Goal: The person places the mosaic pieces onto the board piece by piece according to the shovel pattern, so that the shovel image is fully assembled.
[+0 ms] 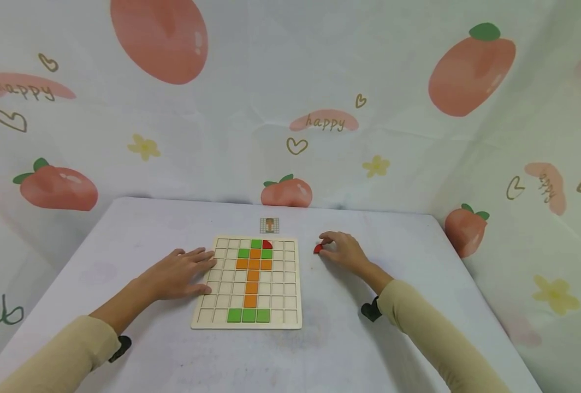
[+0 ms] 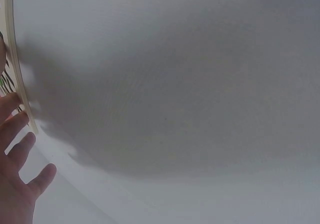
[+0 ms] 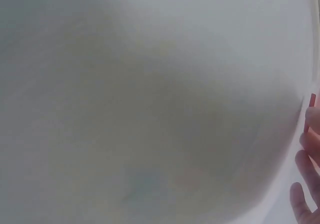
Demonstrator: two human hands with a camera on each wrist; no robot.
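A pale wooden grid board (image 1: 280,292) lies on the table, with green squares (image 1: 248,315) and orange squares (image 1: 253,275) set in some of its cells. One red quarter-round piece (image 1: 267,244) sits in the top row beside a green square. My left hand (image 1: 179,274) rests at the board's left edge, fingers spread and touching the rim (image 2: 20,79). To the right of the board, my right hand (image 1: 345,254) pinches a second red quarter-round piece (image 1: 318,249) between thumb and finger, close to the table. In the right wrist view this red piece (image 3: 312,101) shows edge-on.
A small pattern card (image 1: 269,225) lies behind the board. The white table (image 1: 172,355) meets a fabric backdrop (image 1: 221,147) printed with fruit, hearts and flowers at the back. Dark wrist-worn items (image 1: 371,310) hang below both sleeves.
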